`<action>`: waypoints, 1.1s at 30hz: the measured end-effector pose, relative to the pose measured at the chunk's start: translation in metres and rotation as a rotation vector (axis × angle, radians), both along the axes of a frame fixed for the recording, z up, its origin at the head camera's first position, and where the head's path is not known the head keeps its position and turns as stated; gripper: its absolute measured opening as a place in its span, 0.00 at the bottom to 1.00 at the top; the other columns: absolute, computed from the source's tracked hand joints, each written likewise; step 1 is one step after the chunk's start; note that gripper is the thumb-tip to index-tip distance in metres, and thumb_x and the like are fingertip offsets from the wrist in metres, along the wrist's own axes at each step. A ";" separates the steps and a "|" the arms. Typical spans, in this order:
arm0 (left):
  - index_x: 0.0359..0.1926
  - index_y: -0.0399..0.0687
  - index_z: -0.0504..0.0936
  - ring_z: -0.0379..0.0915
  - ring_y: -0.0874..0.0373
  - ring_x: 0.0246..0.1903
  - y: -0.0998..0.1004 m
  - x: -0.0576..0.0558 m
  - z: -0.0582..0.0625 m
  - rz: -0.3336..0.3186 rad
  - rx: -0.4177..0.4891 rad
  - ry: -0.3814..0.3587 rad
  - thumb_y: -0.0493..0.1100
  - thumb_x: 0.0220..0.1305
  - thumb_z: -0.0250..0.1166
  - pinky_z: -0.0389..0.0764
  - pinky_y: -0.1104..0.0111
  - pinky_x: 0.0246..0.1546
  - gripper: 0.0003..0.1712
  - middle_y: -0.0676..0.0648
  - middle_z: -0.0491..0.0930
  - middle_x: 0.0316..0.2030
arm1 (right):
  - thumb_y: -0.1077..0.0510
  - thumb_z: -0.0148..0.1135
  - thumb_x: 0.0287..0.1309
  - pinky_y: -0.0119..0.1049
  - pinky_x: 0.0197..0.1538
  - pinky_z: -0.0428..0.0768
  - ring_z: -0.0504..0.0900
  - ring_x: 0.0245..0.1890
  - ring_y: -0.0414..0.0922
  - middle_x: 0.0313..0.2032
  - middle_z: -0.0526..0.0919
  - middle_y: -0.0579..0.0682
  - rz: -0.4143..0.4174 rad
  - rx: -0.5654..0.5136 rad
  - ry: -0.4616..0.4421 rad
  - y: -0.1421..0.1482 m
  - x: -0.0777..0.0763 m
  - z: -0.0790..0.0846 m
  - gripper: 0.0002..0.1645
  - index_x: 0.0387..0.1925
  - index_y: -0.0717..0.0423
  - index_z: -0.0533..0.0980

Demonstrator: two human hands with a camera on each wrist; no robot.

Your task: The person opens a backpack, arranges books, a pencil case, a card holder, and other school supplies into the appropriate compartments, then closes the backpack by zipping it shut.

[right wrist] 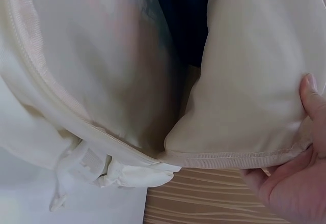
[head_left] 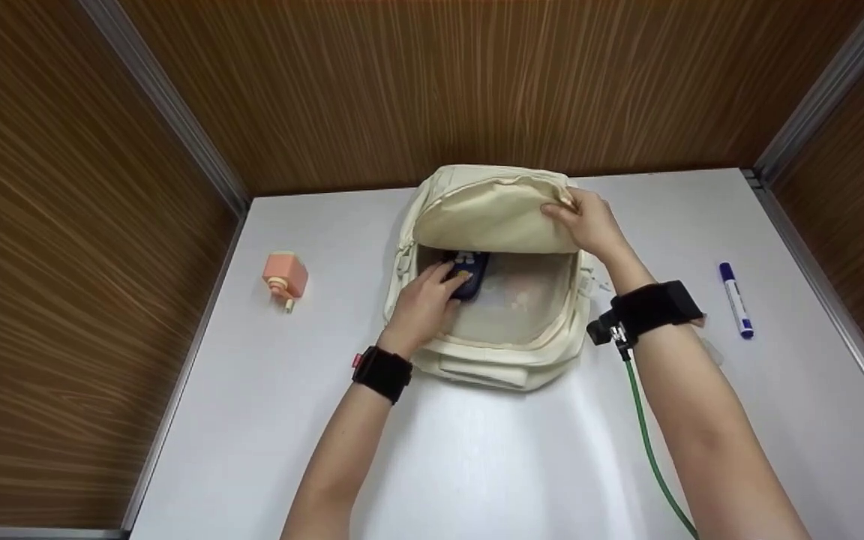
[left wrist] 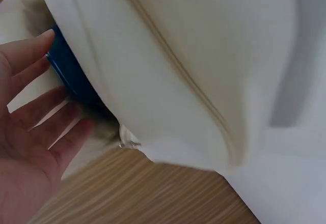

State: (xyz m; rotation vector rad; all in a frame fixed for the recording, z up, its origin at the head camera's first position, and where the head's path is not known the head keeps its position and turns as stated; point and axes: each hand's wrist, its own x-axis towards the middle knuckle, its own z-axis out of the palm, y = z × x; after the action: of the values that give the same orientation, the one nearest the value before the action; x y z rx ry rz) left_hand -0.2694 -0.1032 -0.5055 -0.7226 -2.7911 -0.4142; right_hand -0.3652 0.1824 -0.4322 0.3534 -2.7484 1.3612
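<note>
A cream backpack point(head_left: 511, 360) lies on the table with its front flap point(head_left: 503, 217) lifted. Inside, at the left of the opening, is a dark blue case point(head_left: 471, 289) with small light and yellow figures on it; its exact kind is unclear. My left hand point(head_left: 424, 304) reaches into the opening and touches the case, its fingers nearly straight beside the blue surface point(left wrist: 76, 74) in the left wrist view. With thumb and fingers, my right hand point(head_left: 589, 221) pinches the flap's edge at the upper right and holds it up. The flap's lining point(right wrist: 254, 91) fills much of the right wrist view.
Left of the backpack stands a pink and cream box-shaped object point(head_left: 286, 275) with a short projecting piece. A blue and white marker point(head_left: 736, 300) lies at the right. Wood-patterned panels point(head_left: 402, 90) border the table, and a green cable point(head_left: 649, 450) hangs from the right wrist.
</note>
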 end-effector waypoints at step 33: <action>0.76 0.42 0.49 0.33 0.32 0.72 -0.197 -0.033 -0.028 0.830 0.189 -0.382 0.36 0.67 0.57 0.47 0.34 0.64 0.41 0.30 0.38 0.74 | 0.44 0.63 0.63 0.49 0.50 0.71 0.74 0.43 0.52 0.42 0.81 0.60 -0.074 0.030 0.010 0.003 0.001 -0.009 0.24 0.40 0.63 0.76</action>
State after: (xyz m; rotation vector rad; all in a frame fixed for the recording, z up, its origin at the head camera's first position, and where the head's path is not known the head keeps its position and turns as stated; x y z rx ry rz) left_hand -0.3025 -0.3001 -0.5334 0.6179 -2.9953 -0.6655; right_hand -0.3639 0.1850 -0.4415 0.2572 -2.7465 1.2994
